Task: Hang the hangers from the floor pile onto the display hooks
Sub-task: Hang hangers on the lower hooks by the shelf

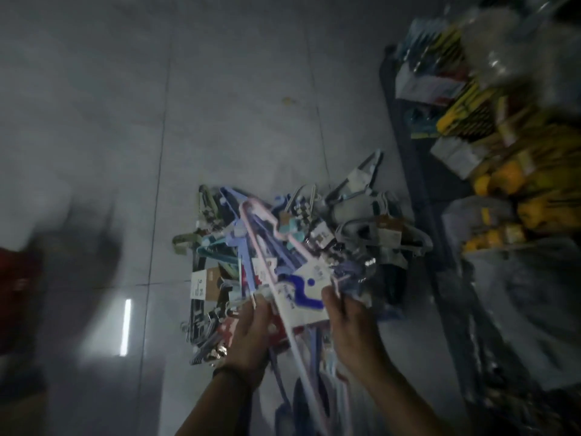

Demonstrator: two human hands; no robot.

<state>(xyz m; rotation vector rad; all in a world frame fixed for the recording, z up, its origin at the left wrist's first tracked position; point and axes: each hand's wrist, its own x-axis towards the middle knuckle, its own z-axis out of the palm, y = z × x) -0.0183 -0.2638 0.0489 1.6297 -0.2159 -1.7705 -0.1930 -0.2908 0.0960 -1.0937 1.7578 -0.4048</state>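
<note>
While both sets of fingers are curled tight, the left hand (251,335) grips the near-left side of a bundle of hangers (301,306) and the right hand (352,328) presses its thumb over the bundle's white-and-blue card. Between the hands, the bundle's long pink arm runs away from the person toward the floor pile (361,234). The pile lies just beyond the fingertips, heaped on the floor (220,121) by its right edge, where the dark shelf base (408,152) stands. No display hook shows plainly. The lift probably swings right, so the right hand is nearer.
</note>
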